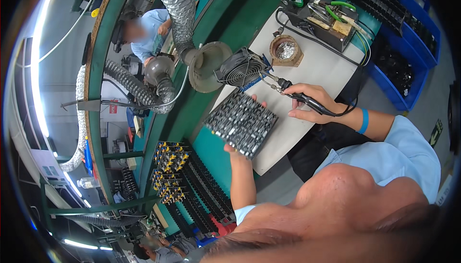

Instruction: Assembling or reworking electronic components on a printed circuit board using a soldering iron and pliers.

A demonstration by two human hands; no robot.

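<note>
board: [241,122] frame centre, tilted, left hand [235,151] pinches its lower edge
iron: [293,95] right hand [312,103], fingers wrapped shut round handle, tip just beside board's top edge
tip: steady the board, touch one joint briefly
fan: [241,71] just above
</note>
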